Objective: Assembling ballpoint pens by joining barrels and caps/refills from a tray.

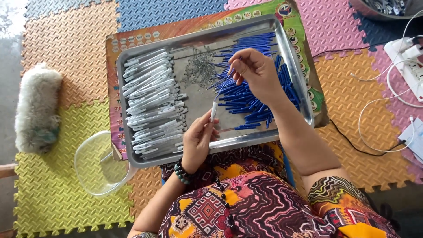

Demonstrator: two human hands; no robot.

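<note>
A metal tray [282, 42] rests on my lap and a printed board. White pen barrels [152, 99] lie stacked along its left side. Blue refills [249, 99] are heaped on the right, and a small pile of tiny springs [199, 66] sits between them at the back. My left hand [198, 139] pinches a white pen barrel [213, 111] by its lower end. My right hand [255, 72] holds a thin blue refill [224, 83] whose lower tip meets the top of that barrel.
A clear plastic bowl [99, 163] sits left of the tray on the coloured foam floor mats. A furry grey-white object [37, 108] lies farther left. A power strip [410, 61] with white cables is at the right, and a metal bowl [383, 9] at top right.
</note>
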